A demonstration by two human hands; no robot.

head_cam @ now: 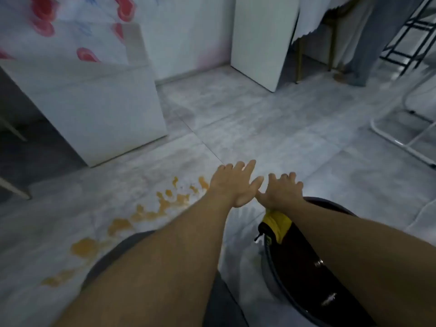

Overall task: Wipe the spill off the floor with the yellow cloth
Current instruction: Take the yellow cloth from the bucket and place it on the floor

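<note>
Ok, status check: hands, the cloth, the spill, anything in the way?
Left hand and right hand open, empty, outstretched. Yellow cloth draped on dark basin rim under the right wrist. Orange spill unwiped, left. Nothing blocking.

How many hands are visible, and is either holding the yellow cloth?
2. Left hand spread open above the floor by the spill; right hand open beside it. The yellow cloth lies under the right forearm, unheld.

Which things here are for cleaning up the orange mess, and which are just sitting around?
For the job:
- orange spill on the floor
- yellow cloth on the dark basin's rim
- left hand and right hand, both open and empty

Just there:
- white cabinet
- dark basin
- white metal frame
</note>
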